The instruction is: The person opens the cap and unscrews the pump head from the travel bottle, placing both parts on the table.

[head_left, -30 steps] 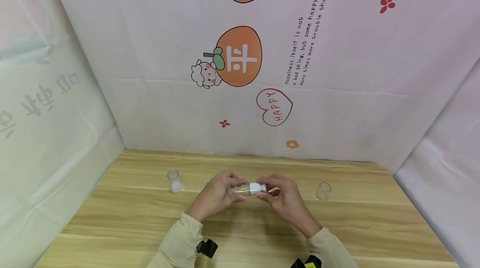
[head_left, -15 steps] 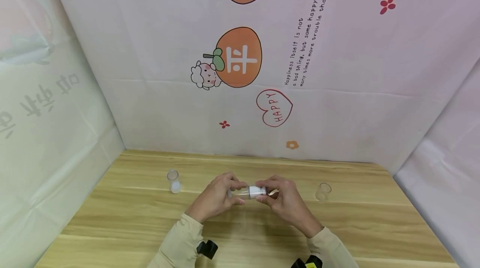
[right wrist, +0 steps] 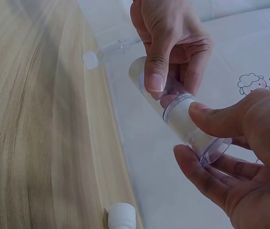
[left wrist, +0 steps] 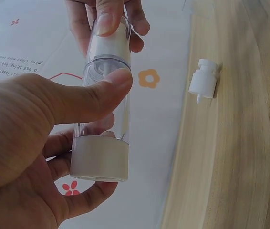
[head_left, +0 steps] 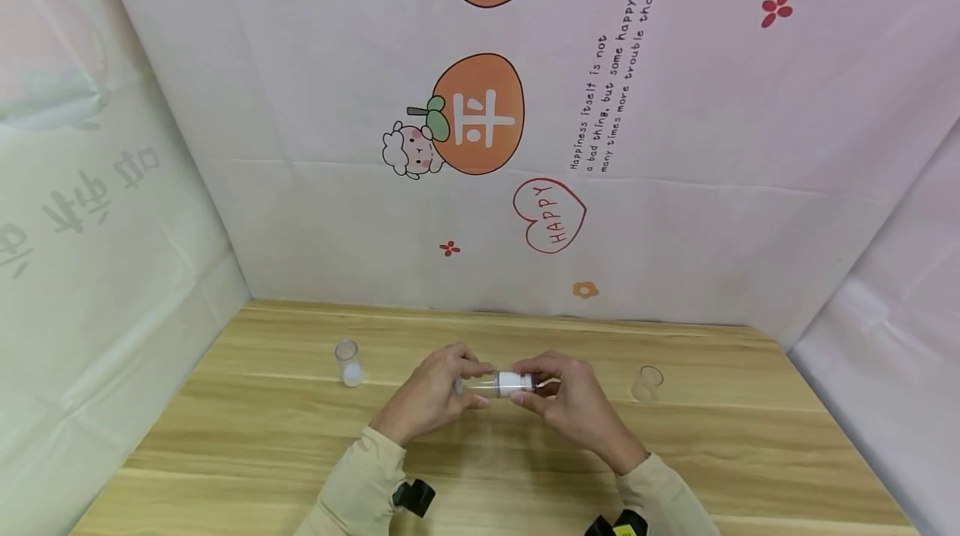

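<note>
Clear bottle: held above the middle of the table, between both hands (head_left: 483, 387).
Change: over the last second, it drops a little nearer the person; grip places look much the same. Whether any part turns is not clear.
Meaning: judged as steady two-handed work at the collar joint, with no release.
Long axis: left to right, roughly level, about in line with the table's far edge.
Pointing: white base (left wrist: 99, 160) towards the left; white collar (head_left: 514, 383) and clear rim (right wrist: 215, 151) towards the right.
Left hand (head_left: 431, 390): thumb and fingers grip the clear tube just above the base.
Right hand (head_left: 573, 398): thumb and fingers pinch the collar end.
White pump-like piece (left wrist: 203, 83): lies on the table, apart from the bottle; not made out in the head view.
Clear container with white end (head_left: 348, 363): on the table, left of the left hand.
Clear cup (head_left: 647, 386): on the table, right of the right hand.
Table (head_left: 262, 419): wood-grain top, printed cloth (head_left: 315, 186) at its far edge.
</note>
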Tool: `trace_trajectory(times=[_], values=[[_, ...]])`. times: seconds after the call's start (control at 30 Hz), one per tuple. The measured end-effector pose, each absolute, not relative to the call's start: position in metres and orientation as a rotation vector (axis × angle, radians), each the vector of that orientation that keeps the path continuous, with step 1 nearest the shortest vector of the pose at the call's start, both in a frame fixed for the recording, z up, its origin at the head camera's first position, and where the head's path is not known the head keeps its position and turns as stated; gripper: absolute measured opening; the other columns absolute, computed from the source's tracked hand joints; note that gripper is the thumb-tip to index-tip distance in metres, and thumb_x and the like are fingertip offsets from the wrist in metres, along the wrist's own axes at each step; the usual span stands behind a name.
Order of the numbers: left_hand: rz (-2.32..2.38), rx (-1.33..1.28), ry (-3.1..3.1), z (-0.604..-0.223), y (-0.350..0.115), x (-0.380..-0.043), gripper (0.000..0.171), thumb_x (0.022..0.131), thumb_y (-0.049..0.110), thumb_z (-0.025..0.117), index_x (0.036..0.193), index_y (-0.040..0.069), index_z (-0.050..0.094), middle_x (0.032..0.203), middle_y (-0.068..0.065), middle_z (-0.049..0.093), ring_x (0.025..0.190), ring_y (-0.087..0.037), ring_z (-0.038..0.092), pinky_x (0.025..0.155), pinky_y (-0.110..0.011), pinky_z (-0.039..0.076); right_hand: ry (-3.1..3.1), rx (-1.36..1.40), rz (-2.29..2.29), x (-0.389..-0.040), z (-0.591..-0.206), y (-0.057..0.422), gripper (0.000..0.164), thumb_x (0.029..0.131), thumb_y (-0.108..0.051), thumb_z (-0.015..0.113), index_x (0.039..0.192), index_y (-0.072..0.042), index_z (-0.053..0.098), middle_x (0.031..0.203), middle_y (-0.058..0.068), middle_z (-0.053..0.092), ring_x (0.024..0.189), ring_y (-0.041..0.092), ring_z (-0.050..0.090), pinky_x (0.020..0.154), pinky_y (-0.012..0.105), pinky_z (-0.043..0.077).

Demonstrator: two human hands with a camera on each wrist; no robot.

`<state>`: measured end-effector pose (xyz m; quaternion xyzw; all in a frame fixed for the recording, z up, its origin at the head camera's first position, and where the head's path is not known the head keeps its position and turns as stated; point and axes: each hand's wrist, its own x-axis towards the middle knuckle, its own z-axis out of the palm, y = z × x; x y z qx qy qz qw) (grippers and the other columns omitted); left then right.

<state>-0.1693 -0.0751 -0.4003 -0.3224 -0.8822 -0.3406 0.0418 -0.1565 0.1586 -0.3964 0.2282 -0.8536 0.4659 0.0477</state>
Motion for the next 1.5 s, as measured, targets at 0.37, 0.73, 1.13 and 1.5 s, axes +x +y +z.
trace_trajectory(times=[0.37, 0.73, 1.13, 1.5], values=[[-1.062, -0.975, -2.681, -0.3979, -0.0750, -0.1714, 0.040, 0.085, 0.020, 0.083, 0.121, 0.006, 0.074, 0.097, 0.003, 0.061, 0.082, -0.019, 0.058, 0.069, -0.025, 0.047, -2.564, 0.726, 1.469, -0.1584, -0.3945, 0.1605, 0.027, 0.083, -0.003, 0.083, 0.108, -0.008, 0.074, 0.101, 0.004, 0.070, 0.085, 0.022, 0.069, 0.073, 0.029, 0.059], [-1.112, -0.977, -2.659, -0.3967, -0.0743, -0.1718, 0.040, 0.083, 0.018, 0.085, 0.120, 0.004, 0.075, 0.098, 0.003, 0.064, 0.082, -0.017, 0.058, 0.070, -0.025, 0.048, -2.477, 0.792, 1.503, -0.1579, -0.3959, 0.1607, 0.031, 0.083, 0.001, 0.082, 0.112, -0.006, 0.074, 0.109, 0.007, 0.070, 0.093, 0.025, 0.069, 0.075, 0.028, 0.059], [-1.010, -0.994, -2.648, -0.3941, -0.0755, -0.1684, 0.039, 0.085, 0.017, 0.083, 0.121, 0.006, 0.075, 0.102, 0.001, 0.064, 0.087, -0.011, 0.055, 0.074, -0.027, 0.049, -2.475, 0.826, 1.463, -0.1563, -0.3924, 0.1612, 0.028, 0.083, 0.003, 0.081, 0.109, -0.005, 0.077, 0.110, 0.006, 0.071, 0.096, 0.024, 0.069, 0.072, 0.029, 0.060], [-0.987, -1.007, -2.607, -0.3948, -0.0763, -0.1670, 0.039, 0.084, 0.017, 0.083, 0.121, 0.007, 0.074, 0.105, -0.003, 0.064, 0.090, -0.014, 0.056, 0.077, -0.029, 0.050, -2.466, 0.825, 1.500, -0.1565, -0.3911, 0.1626, 0.026, 0.084, 0.002, 0.080, 0.110, -0.004, 0.077, 0.107, 0.007, 0.072, 0.094, 0.024, 0.069, 0.070, 0.031, 0.060]])
